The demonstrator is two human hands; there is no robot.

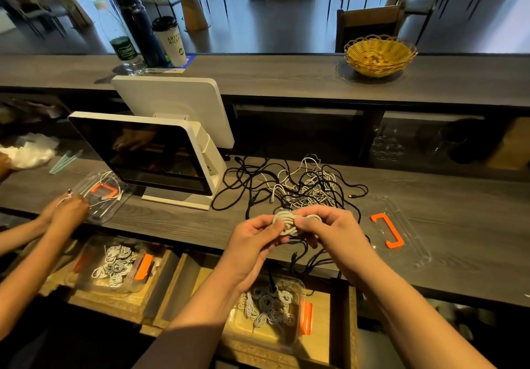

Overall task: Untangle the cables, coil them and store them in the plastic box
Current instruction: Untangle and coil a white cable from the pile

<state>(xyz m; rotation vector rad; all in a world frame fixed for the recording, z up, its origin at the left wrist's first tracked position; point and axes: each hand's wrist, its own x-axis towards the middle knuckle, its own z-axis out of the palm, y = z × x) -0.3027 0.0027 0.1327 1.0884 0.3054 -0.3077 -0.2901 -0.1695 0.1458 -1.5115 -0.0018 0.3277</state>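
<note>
Both my hands hold one coiled grey cable above the counter's front edge. My left hand pinches its left loop, and my right hand grips its right side. Behind them lies a tangled heap of black and white cables on the dark counter. Below, in an open wooden drawer, a clear plastic box with an orange clasp holds several coiled cables. Its clear lid with an orange handle lies on the counter at the right.
A white point-of-sale terminal stands left of the heap. Another person's hands work at a second lid and cables at the far left, with a second box below. A yellow basket, bottles and a cup sit on the upper ledge.
</note>
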